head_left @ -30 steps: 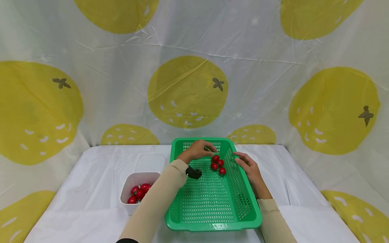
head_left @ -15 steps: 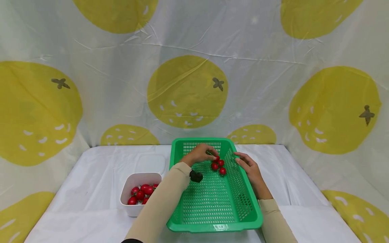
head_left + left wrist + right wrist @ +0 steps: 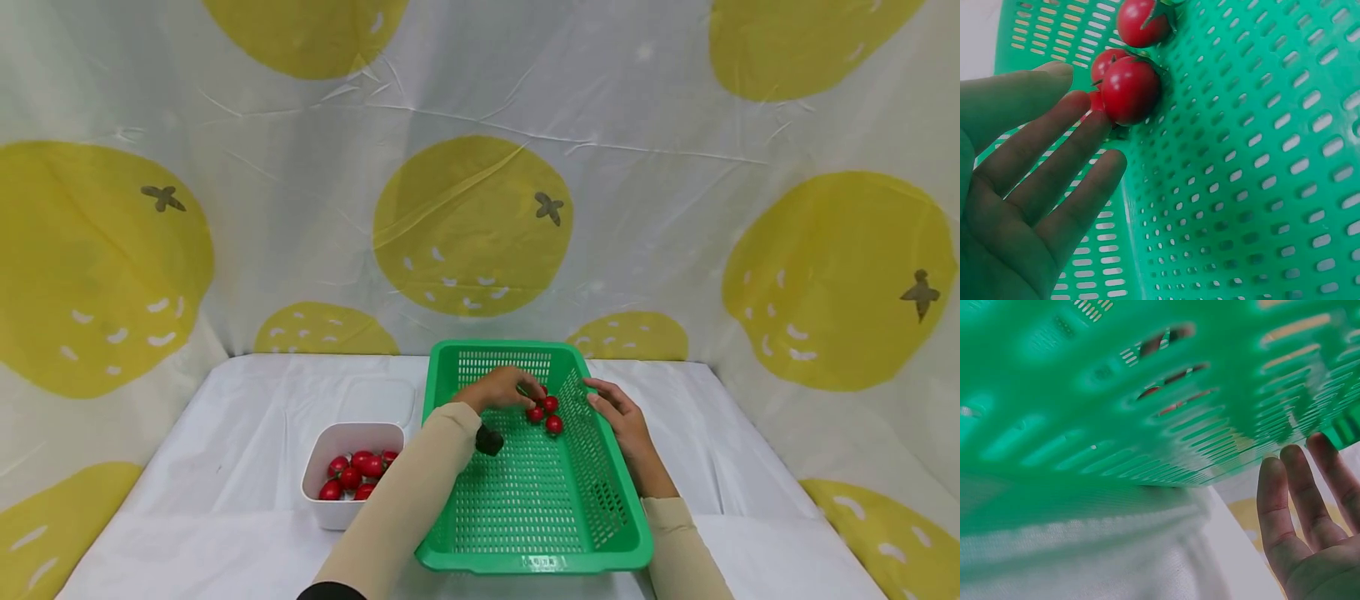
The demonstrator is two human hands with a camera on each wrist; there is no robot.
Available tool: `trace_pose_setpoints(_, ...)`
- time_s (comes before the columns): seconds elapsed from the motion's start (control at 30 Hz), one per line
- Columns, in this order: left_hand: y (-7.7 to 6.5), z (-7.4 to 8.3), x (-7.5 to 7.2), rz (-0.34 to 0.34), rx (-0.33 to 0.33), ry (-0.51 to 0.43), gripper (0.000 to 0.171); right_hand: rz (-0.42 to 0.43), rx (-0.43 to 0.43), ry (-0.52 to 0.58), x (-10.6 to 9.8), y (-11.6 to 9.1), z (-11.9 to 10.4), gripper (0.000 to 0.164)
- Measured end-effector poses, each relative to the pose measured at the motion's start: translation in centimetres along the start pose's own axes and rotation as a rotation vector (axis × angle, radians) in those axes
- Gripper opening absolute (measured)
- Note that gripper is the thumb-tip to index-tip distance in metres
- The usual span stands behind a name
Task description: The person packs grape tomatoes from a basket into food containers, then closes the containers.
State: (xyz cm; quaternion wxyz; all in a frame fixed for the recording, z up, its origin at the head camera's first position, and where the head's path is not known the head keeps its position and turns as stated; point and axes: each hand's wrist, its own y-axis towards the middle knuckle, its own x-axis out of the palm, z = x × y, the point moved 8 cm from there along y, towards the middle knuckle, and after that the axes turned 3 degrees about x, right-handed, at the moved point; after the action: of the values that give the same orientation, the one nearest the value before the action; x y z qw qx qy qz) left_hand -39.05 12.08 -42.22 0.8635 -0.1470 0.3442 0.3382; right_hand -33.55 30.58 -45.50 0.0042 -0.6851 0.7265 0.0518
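Note:
My left hand (image 3: 501,387) is inside the green basket (image 3: 534,563), reaching toward its far right part. In the left wrist view its fingers are fairly straight, with the fingertips right at a small bunch of red cherry tomatoes (image 3: 1130,90), green stems on them. One cherry tomato (image 3: 554,425) lies slightly nearer along the right wall; the fingers partly hide those behind. My right hand (image 3: 621,417) is at the basket's right side. Seen from the right wrist, its straight fingers (image 3: 1272,500) stand against the outside of the slotted wall, thumb out of sight.
Left of the basket stands a white container (image 3: 330,515) holding several more cherry tomatoes (image 3: 350,477). Behind it a translucent lid (image 3: 377,401) lies flat on the white cloth (image 3: 225,483). A lemon-print curtain (image 3: 300,225) encloses the back and sides.
My left hand has come down onto the tomato bunch and now covers part of the farthest tomatoes. The right hand stays at the basket's side. The head view has shifted slightly.

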Motion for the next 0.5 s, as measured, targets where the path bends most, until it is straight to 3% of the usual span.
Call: trace_pose_setpoints(0.5,0.1,-0.2,1.1,-0.086,0.004,0.092,0.023,0.005,-0.004,-0.004,0.0,0.0,0.1,0.042)
